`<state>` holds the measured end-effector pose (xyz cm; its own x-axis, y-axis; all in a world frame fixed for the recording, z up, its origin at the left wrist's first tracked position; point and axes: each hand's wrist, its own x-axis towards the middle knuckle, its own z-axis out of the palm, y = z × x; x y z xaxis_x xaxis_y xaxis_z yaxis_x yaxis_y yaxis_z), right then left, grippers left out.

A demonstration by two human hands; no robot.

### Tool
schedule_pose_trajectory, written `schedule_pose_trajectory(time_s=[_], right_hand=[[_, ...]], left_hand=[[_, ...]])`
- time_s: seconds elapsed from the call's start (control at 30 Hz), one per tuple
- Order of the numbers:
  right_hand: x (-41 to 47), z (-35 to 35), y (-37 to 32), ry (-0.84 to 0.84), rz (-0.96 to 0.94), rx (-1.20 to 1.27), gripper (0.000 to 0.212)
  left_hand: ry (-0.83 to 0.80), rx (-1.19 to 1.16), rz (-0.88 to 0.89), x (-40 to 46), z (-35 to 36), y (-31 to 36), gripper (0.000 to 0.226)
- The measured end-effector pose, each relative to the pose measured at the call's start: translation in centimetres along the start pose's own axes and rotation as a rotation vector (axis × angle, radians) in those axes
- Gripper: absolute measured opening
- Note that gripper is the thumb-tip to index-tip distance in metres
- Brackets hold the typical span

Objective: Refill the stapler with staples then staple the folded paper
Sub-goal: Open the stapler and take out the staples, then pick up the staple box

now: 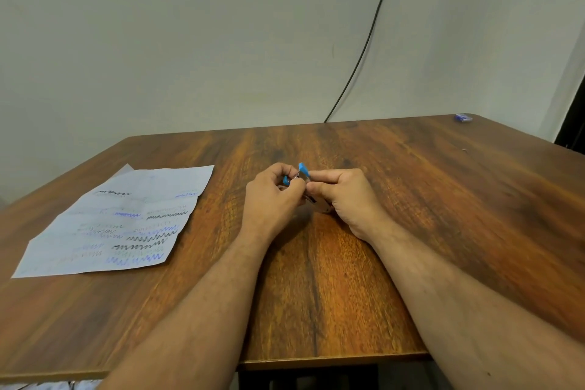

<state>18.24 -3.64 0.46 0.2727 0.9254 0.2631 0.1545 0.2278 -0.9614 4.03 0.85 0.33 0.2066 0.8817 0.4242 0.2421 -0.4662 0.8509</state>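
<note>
Stapler: a small blue and metal stapler (303, 171) is held between both hands above the middle of the desk, its blue end sticking up between the fingertips; most of its body is hidden by the fingers, and the frame is slightly blurred there.
Left hand: the left hand (273, 196) has its fingers curled round the left part of the stapler, a bit of blue showing between thumb and fingers.
Right hand: the right hand (343, 196) grips the right part of the stapler with curled fingers, the forefinger reaching toward the blue tip; a metal piece shows under the thumb side.
Staples: whether any staples are in the hands cannot be told.
Paper: a pale sheet of paper (120, 225) with blue and black scribbled lines lies flat on the left part of the desk, well apart from the hands; creases show across it and a corner of a second layer peeks out at its far edge.
Desk: a brown wood-grain desk (411, 184) carries everything.
Small box: a little blue box (463, 117) sits at the far right corner of the desk.
Cable: a black cable (367, 41) runs down the pale wall behind the desk.
</note>
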Motion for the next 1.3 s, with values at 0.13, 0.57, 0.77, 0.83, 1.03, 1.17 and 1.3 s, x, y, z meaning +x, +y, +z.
schedule_pose_trajectory(time_s=[0.13,0.57,0.77,0.83,1.03,1.17,1.3], right_hand=[[-0.1,0.0,0.1,-0.01,-0.007,-0.046,0.028],[-0.1,0.3,0.1,-0.008,-0.061,-0.196,0.027],[0.4,0.1,0.6,0.099,-0.059,-0.132,0.029],[0.4,0.0,0.5,0.171,-0.052,-0.136,0.029],[0.2,-0.1,0.2,0.405,-0.061,-0.125,0.037],[0.0,-0.2,0.1,0.47,0.033,-0.162,0.044],[0.0,-0.2,0.1,0.543,0.124,-0.204,0.031]], left_hand=[[0.013,0.044,-0.002,0.1,0.1,-0.1,0.006],[0.035,-0.036,-0.097,0.2,0.1,0.1,0.008],[-0.015,-0.128,-0.135,0.2,-0.2,-0.2,0.016],[-0.065,-0.238,-0.177,0.2,-0.3,0.0,0.017],[-0.167,-0.37,-0.302,0.3,-1.0,0.7,0.036],[-0.221,-0.205,-0.327,0.4,-1.4,0.8,0.043],[-0.19,0.041,-0.23,0.3,-1.6,0.3,0.041]])
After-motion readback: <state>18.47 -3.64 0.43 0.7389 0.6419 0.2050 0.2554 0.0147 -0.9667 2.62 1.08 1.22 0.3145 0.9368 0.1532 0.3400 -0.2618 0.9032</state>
